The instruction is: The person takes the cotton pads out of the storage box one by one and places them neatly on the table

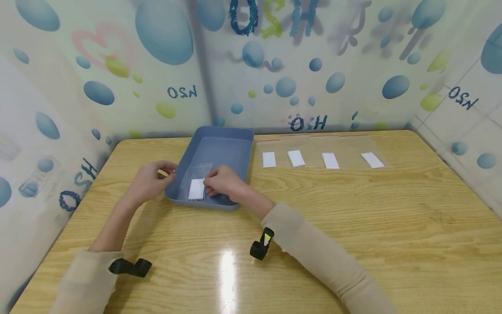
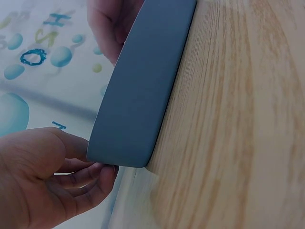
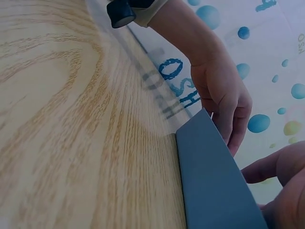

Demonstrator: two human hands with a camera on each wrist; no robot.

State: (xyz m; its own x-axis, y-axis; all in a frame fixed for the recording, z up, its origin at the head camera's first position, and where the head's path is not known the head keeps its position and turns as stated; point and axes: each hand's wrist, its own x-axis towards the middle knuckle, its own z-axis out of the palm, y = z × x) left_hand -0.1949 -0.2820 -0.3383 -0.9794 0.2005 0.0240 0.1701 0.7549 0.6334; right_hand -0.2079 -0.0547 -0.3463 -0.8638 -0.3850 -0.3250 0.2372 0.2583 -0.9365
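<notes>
A blue-grey tray stands on the table. Inside its near part lies a clear plastic bag with a white rectangular card showing in it. My right hand reaches down over the tray, thumb and fingers pinching the bag at the card's right edge. At the tray's left rim, my left hand holds the side wall with thumb and fingertips. The left wrist view shows the left hand at the tray corner, while the tray wall hides the right fingertips in the right wrist view.
Several clear zip bags with red-striped tops lie in a row at the back right, white cards on or in them. The wooden table reaches a patterned wall behind. Dark cameras sit on both wrists.
</notes>
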